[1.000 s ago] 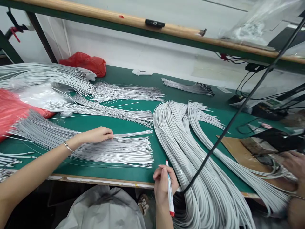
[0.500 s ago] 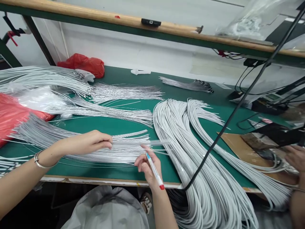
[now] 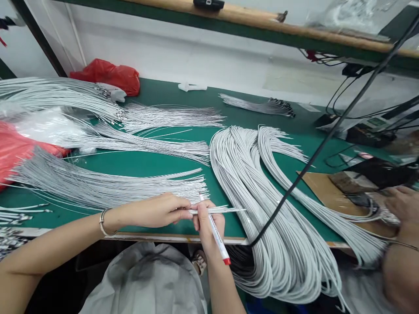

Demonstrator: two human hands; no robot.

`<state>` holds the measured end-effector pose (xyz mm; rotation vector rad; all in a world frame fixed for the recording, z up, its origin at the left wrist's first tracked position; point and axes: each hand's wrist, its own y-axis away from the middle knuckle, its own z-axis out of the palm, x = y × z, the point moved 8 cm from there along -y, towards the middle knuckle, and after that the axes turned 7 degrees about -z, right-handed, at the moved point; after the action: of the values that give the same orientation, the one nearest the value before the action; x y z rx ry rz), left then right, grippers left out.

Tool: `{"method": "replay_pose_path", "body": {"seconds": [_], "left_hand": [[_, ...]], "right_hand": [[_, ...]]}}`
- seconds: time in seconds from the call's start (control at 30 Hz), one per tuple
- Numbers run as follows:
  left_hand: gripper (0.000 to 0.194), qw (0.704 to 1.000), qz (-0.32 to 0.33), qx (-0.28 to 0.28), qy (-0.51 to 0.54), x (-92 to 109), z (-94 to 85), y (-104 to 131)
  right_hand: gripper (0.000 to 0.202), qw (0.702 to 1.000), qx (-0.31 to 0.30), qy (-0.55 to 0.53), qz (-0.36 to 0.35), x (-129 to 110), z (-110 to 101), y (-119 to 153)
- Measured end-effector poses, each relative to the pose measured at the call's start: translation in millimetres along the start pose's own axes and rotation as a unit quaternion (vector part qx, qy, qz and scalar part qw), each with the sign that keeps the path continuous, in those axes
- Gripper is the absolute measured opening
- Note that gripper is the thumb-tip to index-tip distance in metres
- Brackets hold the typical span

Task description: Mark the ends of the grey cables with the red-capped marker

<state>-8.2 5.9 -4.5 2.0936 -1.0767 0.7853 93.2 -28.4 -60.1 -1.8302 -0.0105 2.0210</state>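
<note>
My left hand (image 3: 168, 210) is closed in a pinch on a few thin grey cables (image 3: 231, 210) whose ends stick out to the right. My right hand (image 3: 209, 220), just beside it, is closed around a white marker pen (image 3: 218, 242) with a red end. Its fingers also press on the same cables, the pen slanting across the palm. Behind both hands lies a bundle of thin grey wires (image 3: 108, 185) on the green table. To the right hangs a thick bundle of grey cables (image 3: 262, 196), folded over the table edge.
More wire bundles (image 3: 170, 117) lie farther back. Red plastic bags (image 3: 111, 77) are at the left. A black cord (image 3: 314, 152) runs diagonally across the view. At the right, another person's hand (image 3: 404, 203) is over cardboard (image 3: 319, 192). A shelf (image 3: 255, 15) spans the back.
My left hand has moved right and nearer the table edge, meeting my right hand. The right fingers have closed onto the cables. The camera view has tilted down slightly.
</note>
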Motion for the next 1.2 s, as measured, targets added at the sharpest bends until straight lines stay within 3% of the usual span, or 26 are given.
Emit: {"method": "replay_pose_path", "body": {"seconds": [0.07,0.17,0.23,0.37,0.53,0.7,0.83,1.0,1.07,1.2], "left_hand": [[0.033,1.000,-0.002,0.012,0.012,2,-0.9,-3],[0.035,0.998,-0.032,-0.016,0.042,-8,-2.7,-1],[0.036,0.998,-0.041,-0.026,0.047,-13,-4.5,1],[0.035,0.997,-0.052,-0.030,0.042,-16,-3.8,0],[0.037,0.998,-0.032,-0.025,0.052,-5,-1.1,-5],[0.039,0.999,-0.008,-0.019,0.050,-1,1.2,-5],[0.039,0.998,-0.004,-0.034,0.051,-2,5.0,-5],[0.038,0.997,-0.017,-0.048,0.061,0,6.5,-3],[0.038,0.997,-0.011,-0.061,0.054,4,8.2,-3],[0.036,0.989,-0.021,-0.134,0.066,4,20.6,0]], "right_hand": [[0.034,0.998,0.035,0.049,-0.028,-7,-21,1],[0.048,0.979,0.129,0.120,-0.100,-25,-57,6],[0.051,0.966,0.146,0.171,-0.129,-34,-67,11],[0.045,0.961,0.087,0.219,-0.146,-39,-51,15],[0.051,0.937,0.044,0.274,-0.213,-48,-23,25],[0.061,0.925,0.027,0.295,-0.239,-52,-27,27],[0.061,0.913,-0.043,0.306,-0.265,-51,-25,27],[0.034,0.952,-0.010,0.234,-0.195,-40,-39,23],[0.014,0.973,-0.044,0.184,-0.135,-29,-37,20],[0.030,0.988,-0.103,0.105,-0.038,-13,-26,18]]}}
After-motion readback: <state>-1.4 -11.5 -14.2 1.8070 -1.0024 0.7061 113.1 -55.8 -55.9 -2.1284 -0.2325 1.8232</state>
